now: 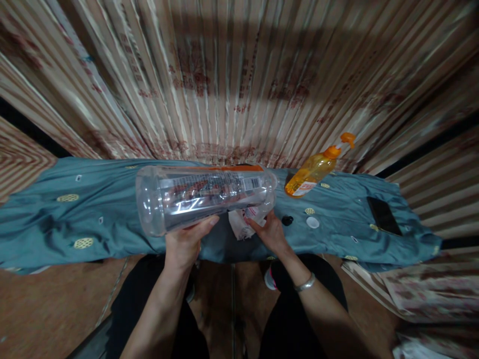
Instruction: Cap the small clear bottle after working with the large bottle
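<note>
We have a large clear plastic bottle (209, 197) lying on its side in the air above a blue-green cloth (123, 219) printed with yellow pineapples. Its broad end points left, and its body narrows towards the right; the wall is glossy, with bright streaks of reflection. We see a greyish label with small print and a barcode, and an orange strip along the far edge. Our left hand (184, 242) is closed around the near side of the wide half, thumb laid along the wall, its other fingers hidden beneath. Our right hand (270, 232), below the narrow end, is partly closed, thumb and fingers gripping a crumpled white tissue (239, 224); we cannot tell whether it presses on the plastic. Our two hands stand apart, the tissue hanging between them.
</note>
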Available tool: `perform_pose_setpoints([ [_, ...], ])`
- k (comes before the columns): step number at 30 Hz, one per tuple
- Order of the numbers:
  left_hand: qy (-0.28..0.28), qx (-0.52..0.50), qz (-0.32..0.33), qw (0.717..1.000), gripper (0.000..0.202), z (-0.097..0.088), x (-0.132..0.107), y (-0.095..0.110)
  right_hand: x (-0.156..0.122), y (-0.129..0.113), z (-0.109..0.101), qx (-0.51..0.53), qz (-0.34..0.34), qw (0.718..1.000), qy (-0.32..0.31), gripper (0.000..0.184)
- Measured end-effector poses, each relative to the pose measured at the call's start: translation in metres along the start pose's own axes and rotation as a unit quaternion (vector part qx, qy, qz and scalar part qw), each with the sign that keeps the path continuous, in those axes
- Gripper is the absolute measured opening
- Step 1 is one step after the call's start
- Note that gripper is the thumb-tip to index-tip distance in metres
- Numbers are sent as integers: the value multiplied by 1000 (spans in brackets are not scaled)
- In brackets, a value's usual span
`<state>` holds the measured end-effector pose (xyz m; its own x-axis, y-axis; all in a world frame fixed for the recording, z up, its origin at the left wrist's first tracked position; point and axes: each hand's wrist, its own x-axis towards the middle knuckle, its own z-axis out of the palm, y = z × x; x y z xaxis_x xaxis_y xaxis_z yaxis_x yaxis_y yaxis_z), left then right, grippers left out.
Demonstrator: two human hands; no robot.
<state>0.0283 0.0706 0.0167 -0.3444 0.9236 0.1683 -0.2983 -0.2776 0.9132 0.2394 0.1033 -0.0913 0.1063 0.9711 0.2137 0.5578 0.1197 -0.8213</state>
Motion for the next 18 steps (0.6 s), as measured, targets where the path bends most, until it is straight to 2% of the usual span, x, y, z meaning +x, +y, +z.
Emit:
perform_pose_setpoints([
  [7,7,-2,-1,1000,77,0,1,0,-1,-3,0,6,7,1000,-2,65],
  [18,1,4,-3,1000,67,3,0,2,-1,-1,0,-9,16,1000,-7,65],
])
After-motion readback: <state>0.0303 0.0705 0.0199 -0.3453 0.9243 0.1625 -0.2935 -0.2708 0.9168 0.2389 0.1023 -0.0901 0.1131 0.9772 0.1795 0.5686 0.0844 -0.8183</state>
